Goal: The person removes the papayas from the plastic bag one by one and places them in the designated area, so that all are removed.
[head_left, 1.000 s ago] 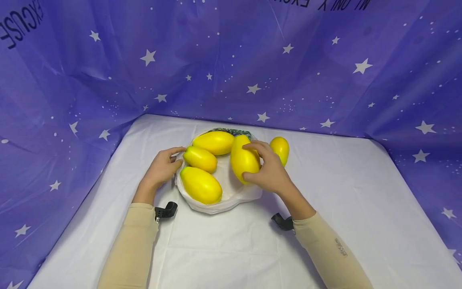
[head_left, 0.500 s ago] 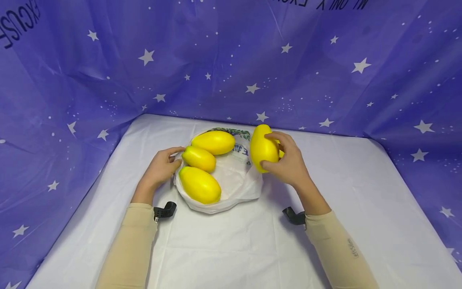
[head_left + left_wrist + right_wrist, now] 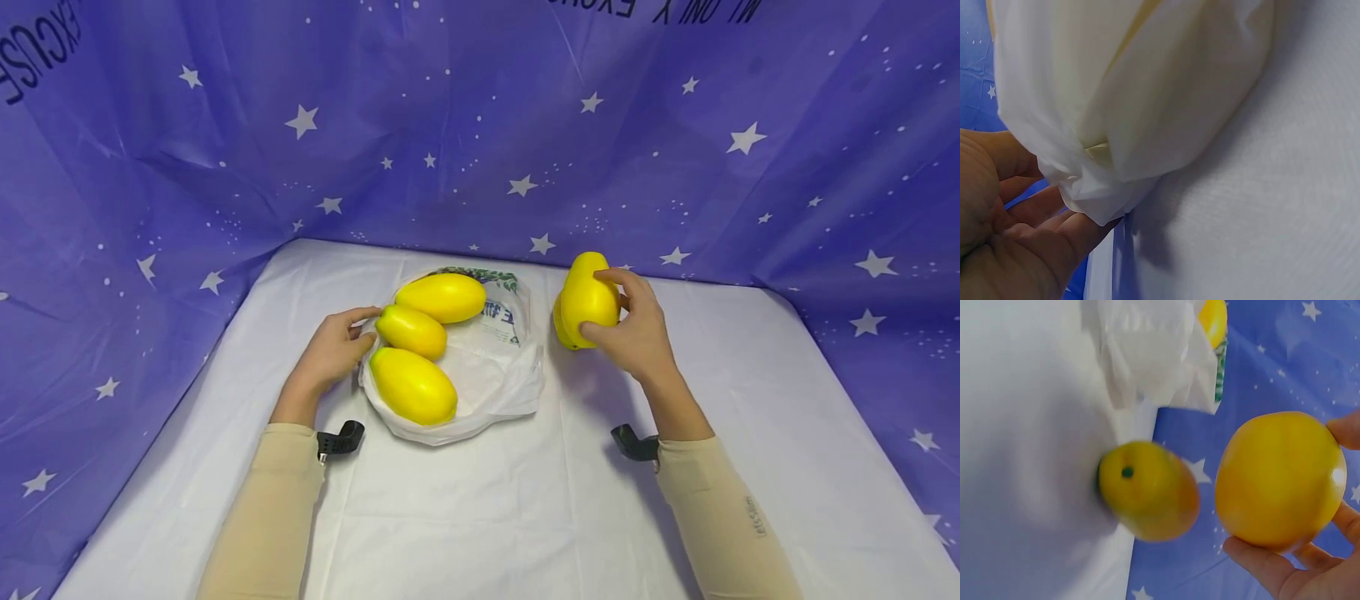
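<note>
Yellow mango (image 3: 589, 297) sits right of centre in the head view, held off the worktop (image 3: 480, 500) by the right hand (image 3: 636, 333), whose fingers and thumb curl round it, just in front of another mango (image 3: 1147, 497). Left of centre, the left hand (image 3: 330, 350) pinches the rim of the white plastic bag (image 3: 487, 387), which carries three mangoes (image 3: 412, 385).

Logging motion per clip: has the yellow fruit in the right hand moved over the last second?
Yes. The right hand has carried the yellow fruit rightward, off the white plastic bag, to above the table.

left grip (image 3: 333, 350) pinching, right grip (image 3: 637, 333) curled, raised
</note>
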### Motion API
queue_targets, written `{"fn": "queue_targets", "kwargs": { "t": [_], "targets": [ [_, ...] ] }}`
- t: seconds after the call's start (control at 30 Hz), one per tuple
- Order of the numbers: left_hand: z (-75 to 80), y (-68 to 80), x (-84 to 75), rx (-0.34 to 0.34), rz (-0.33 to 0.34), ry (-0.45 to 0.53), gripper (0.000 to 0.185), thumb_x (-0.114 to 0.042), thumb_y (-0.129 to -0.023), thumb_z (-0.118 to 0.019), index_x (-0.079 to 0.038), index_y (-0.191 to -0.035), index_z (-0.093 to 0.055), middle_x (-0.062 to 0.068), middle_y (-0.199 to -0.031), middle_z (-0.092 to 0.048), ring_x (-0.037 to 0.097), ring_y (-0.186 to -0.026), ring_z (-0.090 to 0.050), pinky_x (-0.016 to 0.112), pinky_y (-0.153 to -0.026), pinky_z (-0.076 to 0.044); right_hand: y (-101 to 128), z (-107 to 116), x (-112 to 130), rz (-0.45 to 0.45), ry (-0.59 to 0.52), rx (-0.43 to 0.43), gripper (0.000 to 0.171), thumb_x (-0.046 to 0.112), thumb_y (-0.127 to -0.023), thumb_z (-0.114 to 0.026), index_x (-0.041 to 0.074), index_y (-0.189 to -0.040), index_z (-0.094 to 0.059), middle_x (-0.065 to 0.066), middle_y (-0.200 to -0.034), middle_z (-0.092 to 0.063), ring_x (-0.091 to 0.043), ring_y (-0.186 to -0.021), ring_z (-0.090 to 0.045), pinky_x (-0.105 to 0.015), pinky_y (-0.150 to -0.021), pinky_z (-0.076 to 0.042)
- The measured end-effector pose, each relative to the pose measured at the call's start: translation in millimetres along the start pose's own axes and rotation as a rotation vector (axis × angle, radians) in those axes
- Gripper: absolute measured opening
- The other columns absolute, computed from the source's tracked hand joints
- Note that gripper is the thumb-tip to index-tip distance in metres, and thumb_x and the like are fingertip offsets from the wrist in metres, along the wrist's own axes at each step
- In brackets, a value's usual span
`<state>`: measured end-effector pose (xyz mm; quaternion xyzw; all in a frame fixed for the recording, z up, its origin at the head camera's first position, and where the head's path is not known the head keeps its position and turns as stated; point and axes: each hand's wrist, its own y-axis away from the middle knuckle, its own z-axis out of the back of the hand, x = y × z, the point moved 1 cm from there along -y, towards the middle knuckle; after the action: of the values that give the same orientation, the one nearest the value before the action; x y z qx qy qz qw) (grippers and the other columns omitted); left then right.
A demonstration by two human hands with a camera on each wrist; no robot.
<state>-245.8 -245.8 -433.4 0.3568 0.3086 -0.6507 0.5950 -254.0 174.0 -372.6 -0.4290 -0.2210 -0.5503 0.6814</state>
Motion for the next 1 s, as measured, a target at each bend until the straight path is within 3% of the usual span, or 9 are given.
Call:
{"fn": "queue_targets", "kwargs": {
  "t": [0.37,0.77,1.0],
  "targets": [
    [1.2,2.6,1.0,0.003,0.009,-0.013,0.045,-0.009,-0.098,-0.051,-0.007,-0.143,-0.049,0.016,-0.151,-0.038,0.041,-0.134,-0.04,0.05,-0.111,-0.033,0,15,-22,-0.123,0.046,0.0,0.065,0.009,-0.072,-0.075,0.014,-0.132,-0.054,-0.008,-0.144,-0.039,-0.034,-0.124,-0.043,-0.056,-0.099,-0.044],
    [-0.6,1.3,0.3,0.007,0.001,-0.007,0.045,-0.008,-0.098,-0.051,-0.007,-0.143,-0.049,0.016,-0.151,-0.038,0.04,-0.134,-0.04,0.05,-0.111,-0.033,4,34,-53,-0.223,0.11,-0.007,0.069,0.011,-0.074,-0.074,0.015,-0.138,-0.049,-0.01,-0.149,-0.033,-0.038,-0.118,-0.044,-0.054,-0.091,-0.049],
    [-1.4,1.0,0.7,0.002,0.001,-0.001,0.045,-0.008,-0.098,-0.051,-0.007,-0.143,-0.049,0.016,-0.151,-0.038,0.04,-0.135,-0.039,0.05,-0.111,-0.032,7,37,-75,-0.282,0.152,0.028,0.069,0.012,-0.075,-0.074,0.01,-0.139,-0.048,-0.017,-0.148,-0.034,-0.037,-0.119,-0.043,-0.055,-0.096,-0.046]
  ]
}}
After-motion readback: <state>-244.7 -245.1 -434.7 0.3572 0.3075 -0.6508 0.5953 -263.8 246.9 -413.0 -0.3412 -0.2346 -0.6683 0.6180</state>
